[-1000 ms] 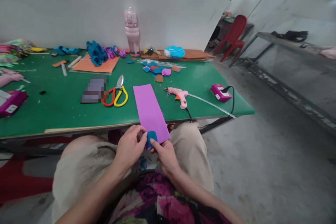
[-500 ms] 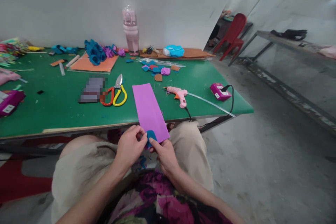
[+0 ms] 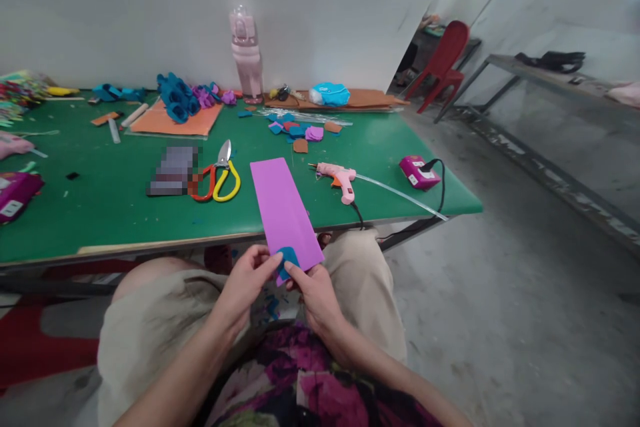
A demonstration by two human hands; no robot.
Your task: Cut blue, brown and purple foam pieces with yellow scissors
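Observation:
A long purple foam sheet [image 3: 283, 207] reaches from the green table [image 3: 110, 213] down over its front edge to my lap. A small teal foam piece [image 3: 287, 260] lies against the sheet's near end. My left hand [image 3: 245, 283] pinches the teal piece and the sheet's corner from the left. From the right, my right hand [image 3: 315, 290] pinches the same near end, thumb on the teal piece. Both hands hover above my knees, just below the table edge.
On the table lie red and yellow handled scissors [image 3: 220, 177], a pink glue gun [image 3: 340, 179] with its cord, a magenta box [image 3: 419, 172], foam scraps [image 3: 299, 132], teal and purple foam flowers [image 3: 180, 99] on an orange sheet, and a pink bottle [image 3: 245, 53]. Red chair [image 3: 443, 63] far right.
My left fingers have loosened and shifted a little on the teal piece. The view has drifted slightly; the sheet and table objects stay where they were.

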